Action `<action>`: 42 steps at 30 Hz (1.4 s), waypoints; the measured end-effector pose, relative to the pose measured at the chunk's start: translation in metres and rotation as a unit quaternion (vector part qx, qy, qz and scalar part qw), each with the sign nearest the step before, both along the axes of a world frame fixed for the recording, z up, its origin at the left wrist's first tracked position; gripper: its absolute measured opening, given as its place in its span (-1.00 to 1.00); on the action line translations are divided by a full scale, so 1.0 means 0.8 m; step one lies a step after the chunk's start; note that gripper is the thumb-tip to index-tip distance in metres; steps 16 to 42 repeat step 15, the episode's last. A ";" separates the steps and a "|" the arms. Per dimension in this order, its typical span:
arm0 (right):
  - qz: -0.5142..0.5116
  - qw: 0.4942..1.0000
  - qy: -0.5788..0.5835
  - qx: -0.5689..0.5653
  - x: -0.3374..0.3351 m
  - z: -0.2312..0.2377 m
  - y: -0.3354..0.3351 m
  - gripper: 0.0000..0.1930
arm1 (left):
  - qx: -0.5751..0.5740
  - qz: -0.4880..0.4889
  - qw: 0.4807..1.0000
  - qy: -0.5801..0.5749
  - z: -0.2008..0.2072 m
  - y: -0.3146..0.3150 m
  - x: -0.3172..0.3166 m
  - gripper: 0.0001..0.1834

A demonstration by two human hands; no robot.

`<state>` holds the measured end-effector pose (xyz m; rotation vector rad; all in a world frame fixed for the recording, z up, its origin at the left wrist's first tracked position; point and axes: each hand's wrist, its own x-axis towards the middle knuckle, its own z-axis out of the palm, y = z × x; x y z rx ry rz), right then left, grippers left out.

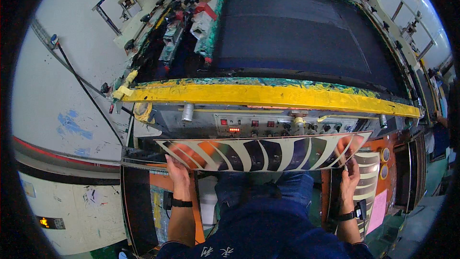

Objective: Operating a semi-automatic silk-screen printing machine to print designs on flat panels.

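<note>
A wide glossy sheet (258,155) with cream and dark curved stripes is held tilted in front of my body, and my hands show as reflections in its surface. My left hand (178,176) grips its left end, fingers partly hidden by the sheet. At the opposite end my right hand (350,177) pinches the lower right corner. Just beyond the sheet's upper edge is a control panel (282,123) with red switches, black knobs and a lit red display.
Above the panel runs a yellow bar (268,97), the front of a screen printing frame around a dark screen (292,29). Ink-stained clamps (203,29) sit left. At right, a striped sheet (366,177), pink paper (378,210) and tape rolls (384,156) lie on an orange surface.
</note>
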<state>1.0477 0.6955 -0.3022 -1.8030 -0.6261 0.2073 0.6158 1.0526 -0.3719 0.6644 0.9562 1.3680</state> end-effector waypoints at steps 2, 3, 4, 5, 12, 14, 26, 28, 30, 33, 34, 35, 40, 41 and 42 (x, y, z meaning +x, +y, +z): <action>-0.002 1.000 0.002 -0.015 0.002 -0.004 -0.004 -0.41 | 0.003 -0.011 1.000 0.006 -0.005 0.002 -0.002 -0.50; -0.003 1.000 0.003 -0.023 0.003 -0.006 -0.005 -0.41 | 0.005 -0.017 1.000 0.009 -0.004 0.002 -0.001 -0.49; -0.003 1.000 0.008 -0.023 0.002 -0.005 -0.005 -0.41 | 0.008 -0.021 1.000 0.014 -0.003 0.002 -0.001 -0.49; -0.004 1.000 0.014 -0.022 0.000 -0.003 -0.003 -0.41 | 0.011 -0.025 0.999 0.019 -0.002 0.003 0.000 -0.48; -0.034 0.999 0.021 -0.021 0.002 -0.011 -0.008 -0.43 | 0.026 -0.046 0.998 0.043 -0.007 0.010 0.002 -0.47; -0.044 0.996 0.040 -0.059 0.005 -0.011 -0.017 -0.40 | 0.045 -0.122 0.991 0.011 -0.010 0.017 0.012 -0.42; -0.053 0.995 0.046 -0.076 0.005 -0.010 -0.019 -0.37 | 0.056 -0.163 0.985 -0.012 -0.012 0.020 0.015 -0.38; -0.053 0.995 0.046 -0.076 0.005 -0.010 -0.019 -0.37 | 0.056 -0.163 0.985 -0.012 -0.012 0.020 0.015 -0.38; -0.053 0.995 0.046 -0.076 0.005 -0.010 -0.019 -0.37 | 0.056 -0.163 0.985 -0.012 -0.012 0.020 0.015 -0.38; -0.053 0.995 0.046 -0.076 0.005 -0.010 -0.019 -0.37 | 0.056 -0.163 0.985 -0.012 -0.012 0.020 0.015 -0.38; -0.053 0.995 0.046 -0.076 0.005 -0.010 -0.019 -0.37 | 0.056 -0.163 0.985 -0.012 -0.012 0.020 0.015 -0.38; -0.053 0.995 0.046 -0.076 0.005 -0.010 -0.019 -0.37 | 0.056 -0.163 0.985 -0.012 -0.012 0.020 0.015 -0.38; -0.053 0.995 0.046 -0.076 0.005 -0.010 -0.019 -0.37 | 0.056 -0.163 0.985 -0.012 -0.012 0.020 0.015 -0.38; -0.053 0.995 0.046 -0.076 0.005 -0.010 -0.019 -0.37 | 0.056 -0.163 0.985 -0.012 -0.012 0.020 0.015 -0.38; -0.053 0.995 0.046 -0.076 0.005 -0.010 -0.019 -0.37 | 0.056 -0.163 0.985 -0.012 -0.012 0.020 0.015 -0.38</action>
